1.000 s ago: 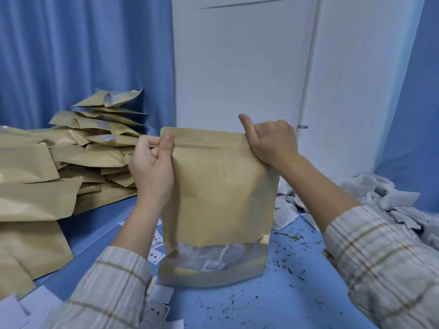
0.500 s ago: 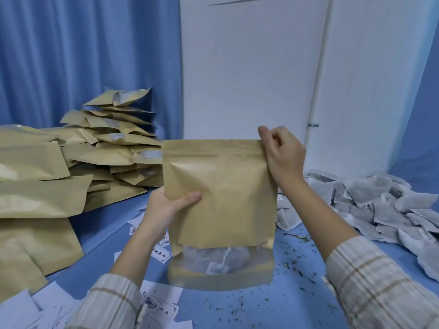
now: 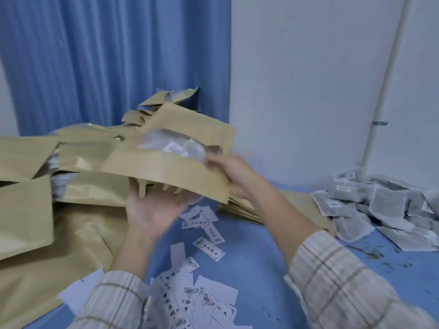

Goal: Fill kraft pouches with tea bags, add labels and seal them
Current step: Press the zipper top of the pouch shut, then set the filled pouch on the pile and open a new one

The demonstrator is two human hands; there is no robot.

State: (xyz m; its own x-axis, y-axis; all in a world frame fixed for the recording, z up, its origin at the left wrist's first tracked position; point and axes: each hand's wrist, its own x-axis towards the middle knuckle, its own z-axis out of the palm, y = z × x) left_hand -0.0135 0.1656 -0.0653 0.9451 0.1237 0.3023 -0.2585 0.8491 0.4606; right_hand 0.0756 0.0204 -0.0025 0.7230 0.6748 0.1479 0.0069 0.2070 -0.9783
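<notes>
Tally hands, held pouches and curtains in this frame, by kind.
Hands: 2, left and right
Held pouch: 1
Blue curtain: 1
Total: 4

My left hand (image 3: 154,207) is lying palm-up with fingers spread; my right hand (image 3: 234,173) is reaching forward, fingers curled and gripping. Both forearms are extending from plaid sleeves (image 3: 332,276).

Blue curtain (image 3: 107,62) hanging at rear left; white wall (image 3: 304,79) at rear right, bearing a vertical white pipe (image 3: 382,96) held by a metal clip (image 3: 379,123). Blue tabletop (image 3: 251,252) carrying scattered dark crumbs (image 3: 380,255).
</notes>
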